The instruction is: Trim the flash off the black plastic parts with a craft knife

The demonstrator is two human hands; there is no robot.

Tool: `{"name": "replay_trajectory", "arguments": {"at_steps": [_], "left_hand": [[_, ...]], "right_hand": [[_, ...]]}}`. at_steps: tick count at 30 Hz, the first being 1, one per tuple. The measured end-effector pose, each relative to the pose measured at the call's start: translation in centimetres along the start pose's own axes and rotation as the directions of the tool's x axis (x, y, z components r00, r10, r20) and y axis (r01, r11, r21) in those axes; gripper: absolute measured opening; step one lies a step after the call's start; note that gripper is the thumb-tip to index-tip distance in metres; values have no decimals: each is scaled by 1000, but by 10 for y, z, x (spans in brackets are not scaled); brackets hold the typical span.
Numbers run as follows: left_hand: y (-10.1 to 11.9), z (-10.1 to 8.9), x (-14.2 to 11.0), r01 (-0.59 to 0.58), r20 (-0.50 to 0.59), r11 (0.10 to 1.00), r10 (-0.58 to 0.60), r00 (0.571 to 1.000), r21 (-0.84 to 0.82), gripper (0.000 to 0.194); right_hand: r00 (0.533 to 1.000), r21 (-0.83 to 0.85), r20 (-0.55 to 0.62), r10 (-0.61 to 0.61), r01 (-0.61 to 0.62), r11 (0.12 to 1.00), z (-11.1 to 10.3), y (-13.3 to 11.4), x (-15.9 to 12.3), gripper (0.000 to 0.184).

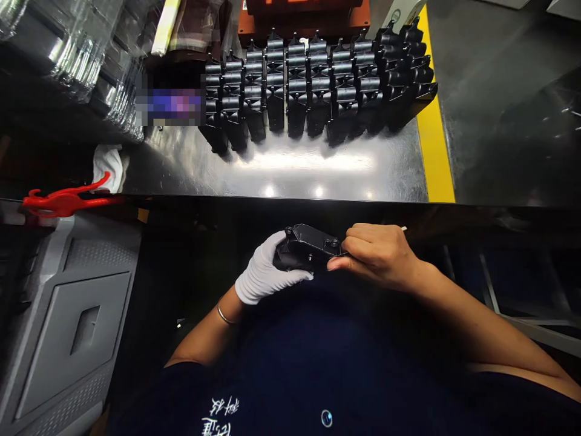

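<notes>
My left hand [265, 272], in a white glove, grips a black moulded plastic part [313, 242] in front of my body, below the table edge. Its thumb and fingers wrap around the part's left side. Bare and closed, my right hand [379, 254] is at the part's right end, with the thumb beneath and the fingers curled. A small pale tip pokes out behind the right knuckles; the rest of whatever it belongs to is hidden in the fist. On the metal table [295, 172] stand rows of similar black plastic parts [297, 91].
An orange-brown machine or case [304, 18] sits behind the rows. Stacked clear plastic packs [86, 66] fill the far left. A red-handled tool [66, 201] and a white cloth [108, 166] lie above a grey plastic cabinet [77, 339]. Yellow tape [436, 151] crosses the table at right.
</notes>
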State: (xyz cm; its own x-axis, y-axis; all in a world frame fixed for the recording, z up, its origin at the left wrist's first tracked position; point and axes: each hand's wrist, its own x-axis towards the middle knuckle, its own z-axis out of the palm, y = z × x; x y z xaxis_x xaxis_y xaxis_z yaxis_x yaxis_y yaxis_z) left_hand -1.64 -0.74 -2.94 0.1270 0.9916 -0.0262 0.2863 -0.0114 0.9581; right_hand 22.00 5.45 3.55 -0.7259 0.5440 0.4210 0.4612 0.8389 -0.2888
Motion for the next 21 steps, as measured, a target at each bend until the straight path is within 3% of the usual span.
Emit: {"name": "replay_trajectory", "arguments": {"at_steps": [5,8,11,14,16,18,21], "left_hand": [[-2,3,2,-119,-98,978,137,986,172,66],[-8,4,1,-151,-164,937,210,964,316,48],[-11,5,-1,-146,-260,916,254,932,375,53],[-7,5,-3,-76,-260,973,133,956,217,60],[-3,5,-3,-49,-230,997,61,971,59,52],[2,3,-3,-66,-217,998,58,974,-26,41],[7,-2,-3,-121,-182,993,119,976,4,33]], "right_hand": [[998,-75,-33,52,-54,996,2,0,-1,55],[1000,-106,-29,6,-9,994,3,0,-1,55],[998,-73,-45,-32,29,997,0,0,-2,53],[998,76,-48,35,-32,997,-2,0,-5,45],[993,158,-47,108,-99,983,-2,0,-7,36],[986,185,-44,159,-149,971,-1,0,-9,29],[980,192,-32,194,-185,964,2,-1,-13,26]]}}
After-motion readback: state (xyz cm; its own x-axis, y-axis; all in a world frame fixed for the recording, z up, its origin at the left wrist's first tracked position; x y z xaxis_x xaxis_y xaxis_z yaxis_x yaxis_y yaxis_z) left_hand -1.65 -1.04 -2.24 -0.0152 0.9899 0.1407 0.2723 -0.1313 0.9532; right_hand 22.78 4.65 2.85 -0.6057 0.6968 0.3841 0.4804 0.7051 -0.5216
